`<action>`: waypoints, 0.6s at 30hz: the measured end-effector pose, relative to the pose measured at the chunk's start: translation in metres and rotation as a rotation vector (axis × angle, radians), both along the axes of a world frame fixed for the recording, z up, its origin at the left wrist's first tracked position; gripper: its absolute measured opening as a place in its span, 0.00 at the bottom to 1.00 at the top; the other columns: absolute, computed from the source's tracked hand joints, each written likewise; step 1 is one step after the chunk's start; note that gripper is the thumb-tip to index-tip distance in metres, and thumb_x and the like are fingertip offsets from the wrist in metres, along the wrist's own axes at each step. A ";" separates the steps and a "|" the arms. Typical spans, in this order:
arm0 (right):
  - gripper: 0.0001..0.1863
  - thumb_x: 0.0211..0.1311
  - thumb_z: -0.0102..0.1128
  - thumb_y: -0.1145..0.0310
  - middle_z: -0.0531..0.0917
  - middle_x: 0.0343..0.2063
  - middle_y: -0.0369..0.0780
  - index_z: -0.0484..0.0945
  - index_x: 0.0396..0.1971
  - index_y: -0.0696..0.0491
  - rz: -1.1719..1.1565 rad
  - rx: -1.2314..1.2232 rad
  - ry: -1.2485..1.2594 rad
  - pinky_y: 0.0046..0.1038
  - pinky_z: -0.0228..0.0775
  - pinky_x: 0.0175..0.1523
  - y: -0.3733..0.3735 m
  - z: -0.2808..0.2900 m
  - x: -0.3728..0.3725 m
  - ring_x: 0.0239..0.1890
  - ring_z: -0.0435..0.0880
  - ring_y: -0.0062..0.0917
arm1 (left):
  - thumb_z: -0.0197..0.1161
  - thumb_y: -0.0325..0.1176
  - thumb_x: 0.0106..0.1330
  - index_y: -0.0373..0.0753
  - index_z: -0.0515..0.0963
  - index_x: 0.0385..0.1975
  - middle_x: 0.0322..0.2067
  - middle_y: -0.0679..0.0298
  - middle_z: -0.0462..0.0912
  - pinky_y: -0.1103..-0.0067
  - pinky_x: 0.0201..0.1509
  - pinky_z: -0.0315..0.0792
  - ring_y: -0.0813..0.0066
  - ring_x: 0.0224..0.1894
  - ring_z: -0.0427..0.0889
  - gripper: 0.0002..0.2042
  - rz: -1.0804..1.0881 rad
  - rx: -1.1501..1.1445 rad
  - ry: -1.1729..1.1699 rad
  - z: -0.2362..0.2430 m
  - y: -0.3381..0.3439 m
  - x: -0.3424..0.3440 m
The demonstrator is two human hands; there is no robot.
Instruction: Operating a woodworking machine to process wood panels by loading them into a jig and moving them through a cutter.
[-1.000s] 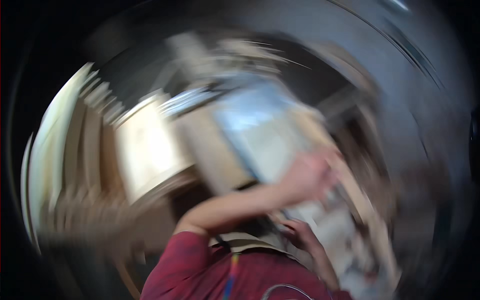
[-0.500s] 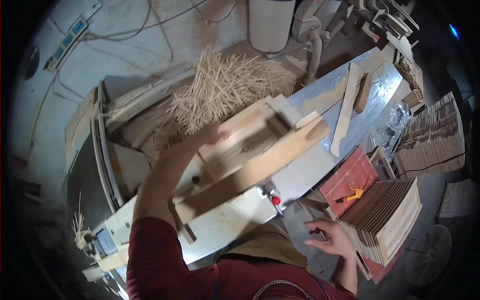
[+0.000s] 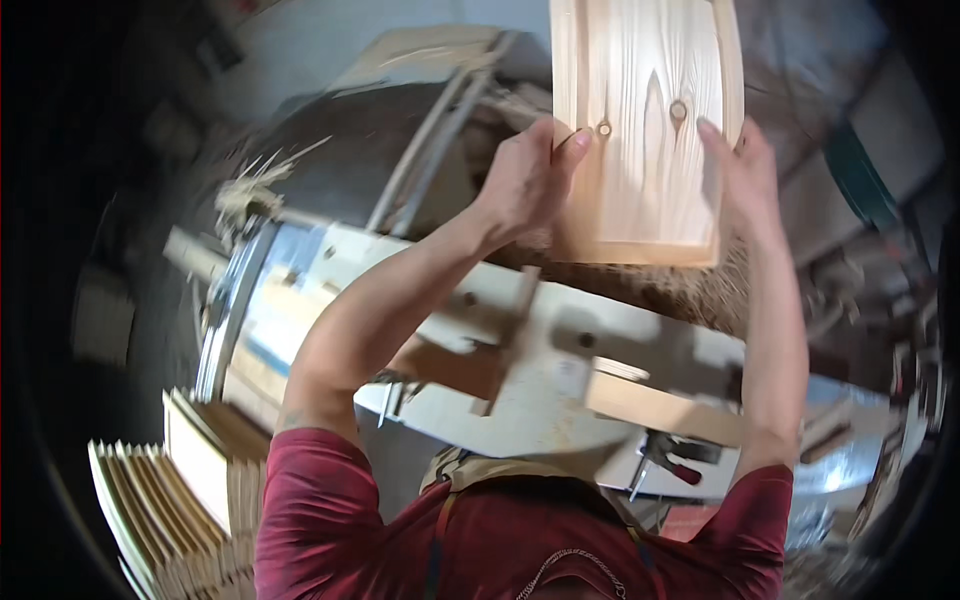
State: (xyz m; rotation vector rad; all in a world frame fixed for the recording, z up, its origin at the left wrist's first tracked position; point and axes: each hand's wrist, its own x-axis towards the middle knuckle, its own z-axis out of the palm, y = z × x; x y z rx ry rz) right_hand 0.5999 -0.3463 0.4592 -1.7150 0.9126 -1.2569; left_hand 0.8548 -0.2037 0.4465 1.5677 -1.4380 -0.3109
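Both hands are gripping a pale rectangular pine board with dark knots, raised above the white saw table. The left hand is closed on the board's left edge, the right hand on its right edge, fingers wrapping over the face. Stacked light wooden boards are lying at lower left, well apart.

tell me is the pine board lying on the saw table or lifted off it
Lifted: both hands, left hand and right hand, hold the pine board above the saw table.

sleeves: short, dark red shirt | forearms: bare | chest: tan apron bib, thin chain
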 end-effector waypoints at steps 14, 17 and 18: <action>0.23 0.65 0.74 0.52 0.88 0.43 0.54 0.85 0.46 0.57 0.763 -0.045 0.873 0.44 0.78 0.55 0.047 -0.294 0.400 0.49 0.87 0.50 | 0.82 0.29 0.55 0.37 0.80 0.35 0.24 0.63 0.80 0.73 0.27 0.74 0.68 0.23 0.81 0.15 0.609 0.276 -0.269 -0.161 0.358 0.101; 0.22 0.64 0.74 0.50 0.88 0.41 0.53 0.86 0.42 0.57 0.770 -0.057 0.930 0.44 0.78 0.54 0.055 -0.325 0.400 0.48 0.87 0.50 | 0.80 0.26 0.54 0.37 0.80 0.33 0.22 0.64 0.79 0.74 0.23 0.71 0.69 0.19 0.79 0.13 0.594 0.312 -0.242 -0.159 0.357 0.103; 0.22 0.64 0.74 0.50 0.88 0.40 0.53 0.86 0.42 0.56 0.800 -0.062 0.883 0.44 0.78 0.53 0.059 -0.336 0.398 0.47 0.87 0.50 | 0.79 0.24 0.56 0.37 0.80 0.34 0.22 0.63 0.79 0.75 0.23 0.71 0.71 0.19 0.79 0.12 0.593 0.336 -0.271 -0.151 0.357 0.104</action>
